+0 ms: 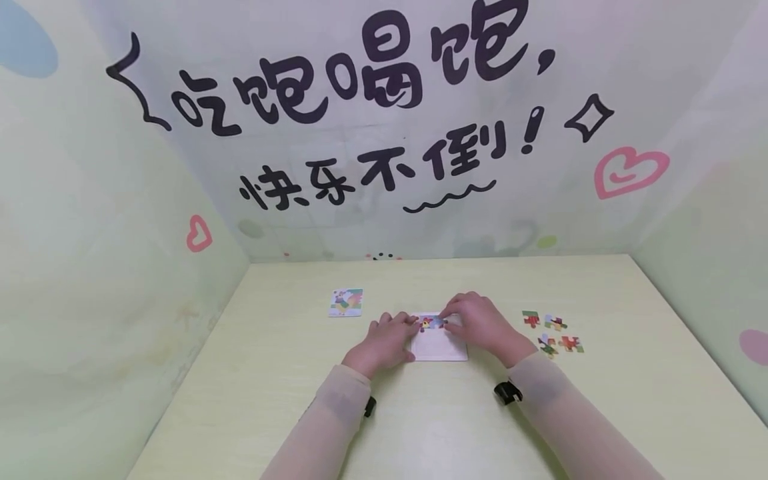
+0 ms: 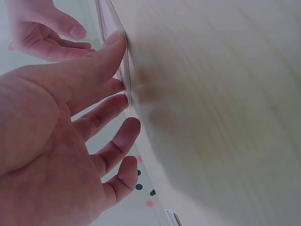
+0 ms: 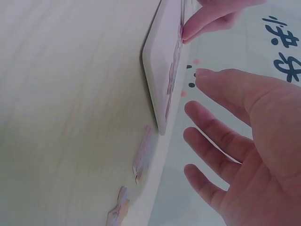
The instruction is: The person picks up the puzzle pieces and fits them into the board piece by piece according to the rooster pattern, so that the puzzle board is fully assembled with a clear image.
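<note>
A white puzzle tray (image 1: 440,350) lies flat on the table, with a few joined colourful jigsaw pieces (image 1: 429,323) along its far side. My left hand (image 1: 384,341) rests at the tray's left side. In the left wrist view, its thumb (image 2: 110,54) touches the tray edge and the other fingers spread loosely. The right wrist view shows left fingertips at the pieces. My right hand (image 1: 481,323) hovers over the tray's far right corner, with index and thumb near the pieces. In the right wrist view, the fingers (image 3: 214,141) are relaxed and apart from the tray; nothing shows between them.
Several loose jigsaw pieces (image 1: 547,343) lie right of the tray. A square picture card (image 1: 345,303) with a cartoon figure lies to the back left. The pale wooden table (image 1: 288,373) meets a printed wall (image 1: 360,227) behind and at both sides.
</note>
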`<state>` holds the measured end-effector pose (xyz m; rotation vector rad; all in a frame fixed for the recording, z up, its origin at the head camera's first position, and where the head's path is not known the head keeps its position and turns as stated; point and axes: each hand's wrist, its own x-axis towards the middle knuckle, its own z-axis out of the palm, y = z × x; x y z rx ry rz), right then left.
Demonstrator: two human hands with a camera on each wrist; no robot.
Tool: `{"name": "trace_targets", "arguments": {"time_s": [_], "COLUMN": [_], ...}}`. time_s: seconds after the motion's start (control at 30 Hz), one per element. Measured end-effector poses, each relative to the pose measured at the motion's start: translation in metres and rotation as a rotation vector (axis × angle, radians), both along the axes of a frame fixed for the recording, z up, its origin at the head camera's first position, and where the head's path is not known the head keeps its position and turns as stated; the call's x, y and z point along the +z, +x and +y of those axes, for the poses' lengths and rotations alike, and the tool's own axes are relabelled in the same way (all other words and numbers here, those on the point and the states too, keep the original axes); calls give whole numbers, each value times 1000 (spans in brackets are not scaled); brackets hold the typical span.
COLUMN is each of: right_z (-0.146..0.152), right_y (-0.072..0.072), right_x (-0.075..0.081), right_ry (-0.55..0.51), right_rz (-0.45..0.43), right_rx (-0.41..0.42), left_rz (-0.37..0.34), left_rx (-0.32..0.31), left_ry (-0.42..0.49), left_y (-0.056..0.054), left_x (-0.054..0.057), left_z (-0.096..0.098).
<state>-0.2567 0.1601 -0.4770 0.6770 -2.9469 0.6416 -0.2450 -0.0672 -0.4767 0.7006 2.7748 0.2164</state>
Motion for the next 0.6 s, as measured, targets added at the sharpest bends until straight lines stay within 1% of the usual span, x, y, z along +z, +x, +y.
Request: {"name": "trace_targets", "arguments": {"time_s": [0.2,0.43,0.6], "right_z": [6,12,18], "right_y": [1,3,3], "right_x": [1,4,3], "right_ry": [19,-8,2], "right_rz": [3,9,19], "right_rx": [-6,-22,-31], "left_rz": [-5,-4,2], "left_rx": [0,2,-8], "left_ry": [-3,-2,-3], "left_y": [0,1,2], "left_x": [1,4,5], "left_z": [0,0,0]}}
